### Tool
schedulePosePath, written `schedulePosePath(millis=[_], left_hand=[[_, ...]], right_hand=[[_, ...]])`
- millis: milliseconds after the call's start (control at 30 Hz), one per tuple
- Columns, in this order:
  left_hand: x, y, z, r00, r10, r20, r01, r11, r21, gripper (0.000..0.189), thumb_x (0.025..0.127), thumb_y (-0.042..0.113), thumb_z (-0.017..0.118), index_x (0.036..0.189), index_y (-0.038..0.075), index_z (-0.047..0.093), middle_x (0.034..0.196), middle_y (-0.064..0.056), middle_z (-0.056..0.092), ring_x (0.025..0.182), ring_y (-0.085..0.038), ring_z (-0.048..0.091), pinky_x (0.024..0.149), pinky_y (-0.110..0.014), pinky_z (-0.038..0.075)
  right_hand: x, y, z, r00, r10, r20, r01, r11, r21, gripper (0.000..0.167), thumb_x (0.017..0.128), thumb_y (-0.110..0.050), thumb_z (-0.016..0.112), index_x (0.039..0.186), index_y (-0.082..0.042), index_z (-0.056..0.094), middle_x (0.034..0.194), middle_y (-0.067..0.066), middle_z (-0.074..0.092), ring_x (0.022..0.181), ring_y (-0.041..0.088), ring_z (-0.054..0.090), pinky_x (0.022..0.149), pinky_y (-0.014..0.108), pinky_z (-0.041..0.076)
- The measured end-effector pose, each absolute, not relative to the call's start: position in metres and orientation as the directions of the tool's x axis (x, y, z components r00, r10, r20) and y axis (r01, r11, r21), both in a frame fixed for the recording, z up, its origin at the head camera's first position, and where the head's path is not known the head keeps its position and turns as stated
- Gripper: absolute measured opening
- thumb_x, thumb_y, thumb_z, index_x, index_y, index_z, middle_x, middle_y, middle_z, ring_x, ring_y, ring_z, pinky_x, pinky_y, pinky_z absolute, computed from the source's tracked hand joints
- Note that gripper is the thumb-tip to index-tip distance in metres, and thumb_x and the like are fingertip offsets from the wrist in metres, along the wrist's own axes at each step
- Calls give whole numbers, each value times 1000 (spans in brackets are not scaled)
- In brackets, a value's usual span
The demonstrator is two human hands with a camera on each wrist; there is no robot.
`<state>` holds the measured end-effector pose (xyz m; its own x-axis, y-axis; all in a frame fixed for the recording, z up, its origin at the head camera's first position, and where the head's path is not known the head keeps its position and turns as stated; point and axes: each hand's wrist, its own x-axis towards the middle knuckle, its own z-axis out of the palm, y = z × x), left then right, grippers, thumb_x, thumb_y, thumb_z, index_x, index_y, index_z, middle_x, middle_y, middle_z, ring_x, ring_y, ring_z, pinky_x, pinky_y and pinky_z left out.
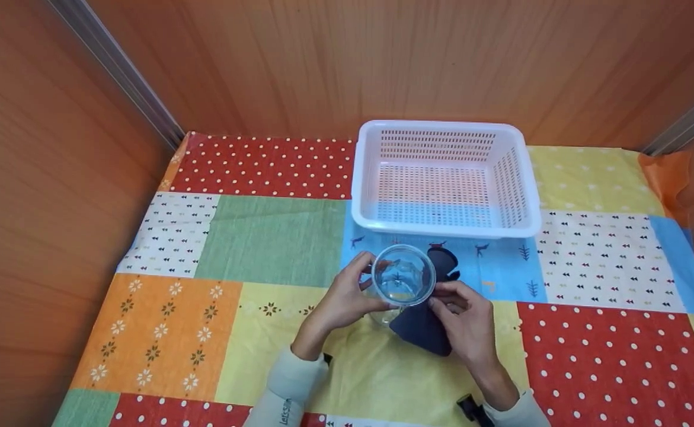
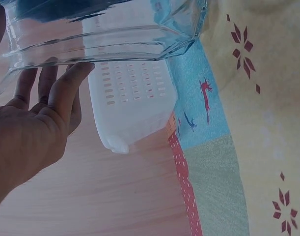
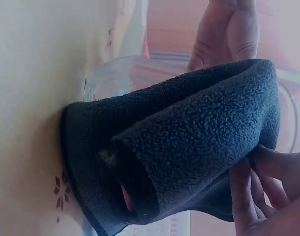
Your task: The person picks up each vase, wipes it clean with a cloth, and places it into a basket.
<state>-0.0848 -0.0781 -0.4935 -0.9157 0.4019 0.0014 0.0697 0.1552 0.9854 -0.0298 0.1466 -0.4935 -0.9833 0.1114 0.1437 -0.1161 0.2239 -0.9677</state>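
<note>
A clear jar [image 1: 405, 274], round-mouthed, is tilted with its opening toward the head camera. My left hand [image 1: 347, 296] holds it from the left, fingers and thumb spread around its side. In the left wrist view the jar [image 2: 115, 46] is see-through, with ridged walls, and dark blue shows behind it. My right hand [image 1: 468, 320] pinches a dark navy cloth [image 1: 422, 330] by the jar's right rim. The right wrist view shows this fuzzy, dark-edged cloth [image 3: 199, 137] folded over and draped against the jar. It hides much of the jar there.
Behind the hands stands a white plastic basket [image 1: 447, 230] with slotted walls and floor. A patchwork-patterned cloth [image 1: 275, 237] covers the table. Wood-grain panels [image 1: 299, 65] enclose the back and sides. Orange fabric [image 1: 668, 181] lies at the right back corner.
</note>
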Motion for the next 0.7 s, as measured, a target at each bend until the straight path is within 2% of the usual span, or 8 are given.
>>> schedulePosePath(millis=[233,400,500,700], left_hand=[[-85,-77,-492,-915,404,3,75,164,984,62,80,5,92,133,5,58,132,-10,58,128,-30,56,114,-58,46],[-85,-76,-492,-921,390,4,74,166,983,56,77,4,93,121,5,60,126,-9,59,126,-28,57,113,-56,49],[-86,-76,-493,-922,387,1,67,158,985,55,75,2,94,118,4,60,125,-9,59,126,-30,57,113,-55,49],[-85,-77,-494,-920,392,-4,54,138,989,57,76,0,93,121,3,59,128,-12,58,129,-44,54,114,-58,47]], right_hand=[[-28,143,-494,-974,139,176,-144,215,-966,19,89,14,75,107,10,73,100,23,75,89,3,73,83,17,60],[-30,144,-497,-968,137,210,-167,272,-948,19,87,15,77,105,7,75,98,19,77,88,3,72,78,16,60],[-30,144,-498,-965,134,226,-175,310,-934,21,86,15,77,105,5,76,99,16,77,89,3,71,77,15,60],[-32,146,-502,-964,105,243,-192,354,-915,20,86,14,78,101,0,79,98,11,76,90,8,71,77,15,60]])
